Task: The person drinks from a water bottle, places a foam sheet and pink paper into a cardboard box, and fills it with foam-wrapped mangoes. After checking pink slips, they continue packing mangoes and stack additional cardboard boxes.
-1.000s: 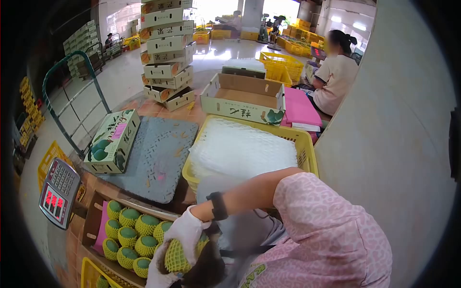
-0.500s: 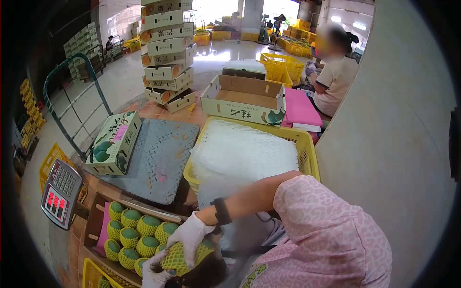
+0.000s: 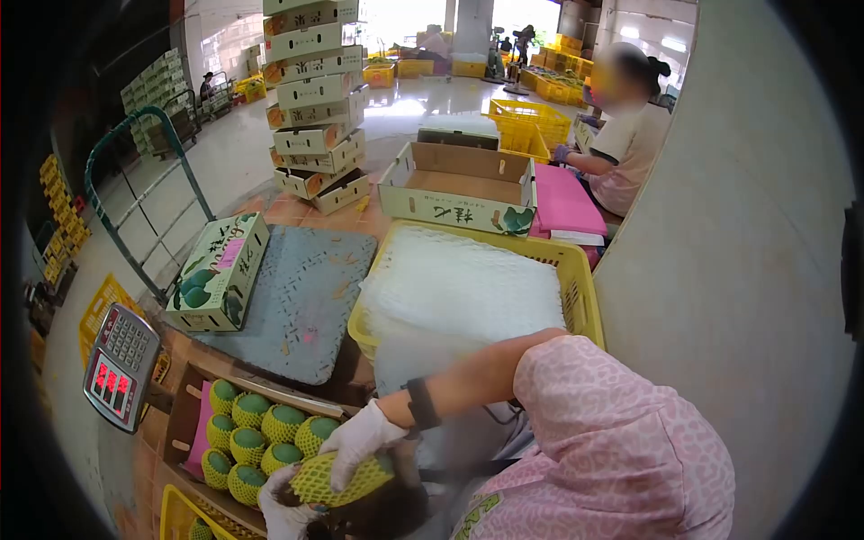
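Note:
Both of my hands wear white gloves. A green mango in a yellow foam net (image 3: pixel 342 480) is held between them, above the near right end of an open cardboard box (image 3: pixel 177 432). My right hand (image 3: pixel 362 441) grips it from above, fingers curled over the netting. At its left end, my left hand (image 3: pixel 286 504) holds it from the side. Rows of netted green mangoes (image 3: pixel 248 443) fill the visible part of the box, with pink paper (image 3: pixel 196 441) along its left side.
A scale display (image 3: pixel 121 367) stands left of the box. Beyond are a grey platform (image 3: pixel 301 297) with a closed carton (image 3: pixel 219 270), a yellow crate (image 3: pixel 589 301) of white foam sheets, an open carton (image 3: pixel 459 211), stacked cartons (image 3: pixel 310 90) and a seated person (image 3: pixel 630 153). A wall (image 3: pixel 738 270) rises at right.
The held mango has turned to lie more lengthwise between my hands, and my left hand has shifted slightly left. The seated person's hands have moved lower and left.

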### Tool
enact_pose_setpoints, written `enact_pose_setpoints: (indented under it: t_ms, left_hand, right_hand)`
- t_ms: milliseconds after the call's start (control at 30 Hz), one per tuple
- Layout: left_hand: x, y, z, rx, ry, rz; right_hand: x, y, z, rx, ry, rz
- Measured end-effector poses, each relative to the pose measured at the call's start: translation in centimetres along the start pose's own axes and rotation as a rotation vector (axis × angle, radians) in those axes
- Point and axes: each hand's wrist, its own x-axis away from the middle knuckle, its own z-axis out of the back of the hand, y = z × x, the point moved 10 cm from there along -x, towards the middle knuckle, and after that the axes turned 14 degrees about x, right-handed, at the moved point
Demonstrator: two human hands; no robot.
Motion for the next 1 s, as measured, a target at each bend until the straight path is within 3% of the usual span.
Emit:
enact_pose_setpoints:
  t_ms: [100,367,467,567,633,667,700,767,800,833,900,1000]
  left_hand:
    - [0.8,0.2,0.0,-0.19,-0.023,0.087]
    - [0.6,0.7,0.0,-0.331,-0.035,-0.002]
    - [0.7,-0.7,-0.2,-0.249,-0.048,0.176]
    - [0.4,1.7,-1.7,-0.184,-0.076,0.036]
    - [0.7,1.4,0.3,0.014,0.123,0.111]
    - [0.7,1.7,1.6,-0.061,0.276,0.069]
    - [0.7,1.0,2.5,-0.071,0.275,0.062]
    - [1.2,0.4,4.0,-0.484,0.348,0.152]
    - [1.2,0.6,1.5,-0.467,0.213,0.12]
    - [0.6,-1.6,2.1,-0.878,0.059,0.241]
    - [0.2,0.0,-3.0,-1.111,0.012,0.071]
    - [-0.1,0.3,-5.1,-1.284,0.023,-0.004]
  right_hand:
    - [-0.2,0.2,-0.3,-0.007,-0.012,-0.006]
    - [-1.0,0.9,-1.2,-0.087,-0.062,0.089]
    - [-1.5,1.8,-1.4,-0.141,-0.062,0.103]
    - [-1.1,2.0,-1.7,-0.2,-0.054,0.081]
    - [-0.5,2.4,-1.6,-0.223,-0.047,0.072]
    - [-0.3,2.4,-0.4,-0.221,0.06,0.126]
    - [0.4,1.9,-0.3,-0.274,0.07,0.15]
    - [1.9,1.2,0.0,-0.326,0.073,0.177]
    - [2.5,1.1,0.5,-0.369,0.099,0.185]
    - [3.1,1.0,1.0,-0.414,0.123,0.19]
    - [3.8,1.1,2.0,-0.427,0.088,0.217]
    - [6.2,1.5,3.9,-0.597,0.201,0.281]
